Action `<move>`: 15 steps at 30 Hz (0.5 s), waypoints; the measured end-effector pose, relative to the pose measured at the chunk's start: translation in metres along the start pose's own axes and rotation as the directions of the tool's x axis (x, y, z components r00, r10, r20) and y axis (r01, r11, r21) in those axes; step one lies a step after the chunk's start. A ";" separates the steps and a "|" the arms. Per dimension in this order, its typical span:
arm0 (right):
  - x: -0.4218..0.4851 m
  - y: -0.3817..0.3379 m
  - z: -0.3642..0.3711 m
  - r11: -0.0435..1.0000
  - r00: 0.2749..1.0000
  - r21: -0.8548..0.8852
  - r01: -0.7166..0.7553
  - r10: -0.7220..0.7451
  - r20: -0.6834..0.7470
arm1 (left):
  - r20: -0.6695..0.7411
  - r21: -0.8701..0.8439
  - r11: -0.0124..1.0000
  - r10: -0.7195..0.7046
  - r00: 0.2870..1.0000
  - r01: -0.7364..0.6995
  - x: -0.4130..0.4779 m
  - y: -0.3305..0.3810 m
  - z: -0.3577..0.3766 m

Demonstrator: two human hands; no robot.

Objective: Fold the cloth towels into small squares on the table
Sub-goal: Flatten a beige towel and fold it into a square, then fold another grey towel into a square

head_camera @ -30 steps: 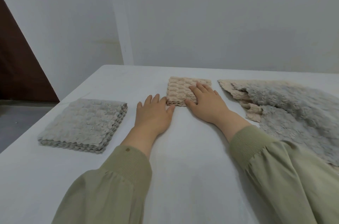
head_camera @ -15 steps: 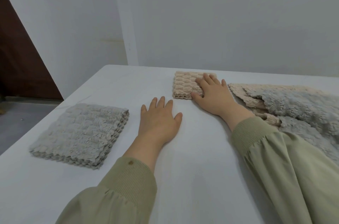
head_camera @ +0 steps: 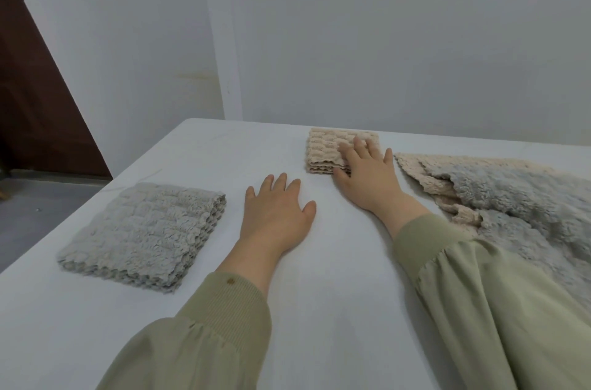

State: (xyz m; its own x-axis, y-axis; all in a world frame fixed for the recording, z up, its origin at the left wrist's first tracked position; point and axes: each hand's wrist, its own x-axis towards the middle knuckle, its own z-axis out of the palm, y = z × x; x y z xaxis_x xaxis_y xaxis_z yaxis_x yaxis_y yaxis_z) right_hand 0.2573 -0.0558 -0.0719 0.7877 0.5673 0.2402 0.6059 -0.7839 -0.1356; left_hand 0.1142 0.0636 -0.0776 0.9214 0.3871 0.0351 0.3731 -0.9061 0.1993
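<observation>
Right hand (head_camera: 367, 180) has slid the beige towel (head_camera: 326, 146) away from left hand (head_camera: 275, 217).

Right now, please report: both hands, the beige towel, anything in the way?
Left hand flat on table, holding nothing. Right hand flat on folded beige towel. Unfolded towels lie to its right, apart.

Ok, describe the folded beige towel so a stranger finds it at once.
Start at the white table and look toward its far edge by the wall. There the right hand rests flat on a small folded beige towel. It is the only beige square: the square on the left is a grey towel, the heap on the right is unfolded.
</observation>
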 end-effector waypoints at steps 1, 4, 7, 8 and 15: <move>-0.005 -0.002 -0.001 1.000 1.000 0.005 -0.011 0.011 -0.024 | -0.008 -0.010 1.000 -0.003 1.000 0.003 0.000 0.001 -0.001; -0.027 -0.012 -0.005 0.999 0.997 0.014 -0.042 0.043 -0.061 | -0.130 -0.104 0.994 0.026 0.991 -0.040 -0.007 0.004 -0.007; -0.059 -0.019 -0.015 0.998 0.994 0.049 -0.034 0.039 -0.101 | -0.284 -0.180 0.979 0.037 0.958 -0.091 -0.023 0.012 -0.012; -0.071 -0.021 -0.019 0.998 0.991 0.065 -0.024 0.032 -0.129 | -0.300 -0.192 0.977 0.035 0.953 -0.096 -0.029 0.015 -0.013; -0.152 -0.017 -0.042 0.989 0.976 0.150 -0.016 0.048 -0.214 | -0.327 -0.176 0.971 0.096 0.940 -0.161 -0.093 0.039 -0.007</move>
State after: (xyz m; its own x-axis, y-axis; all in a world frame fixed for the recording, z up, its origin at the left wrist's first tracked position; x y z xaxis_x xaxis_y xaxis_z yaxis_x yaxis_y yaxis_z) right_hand 0.1230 -0.1391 -0.0662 0.7740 0.4614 0.4336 0.6028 -0.7465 -0.2817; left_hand 0.0428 -0.0066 -0.0659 0.8663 0.3326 0.3727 0.1952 -0.9122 0.3604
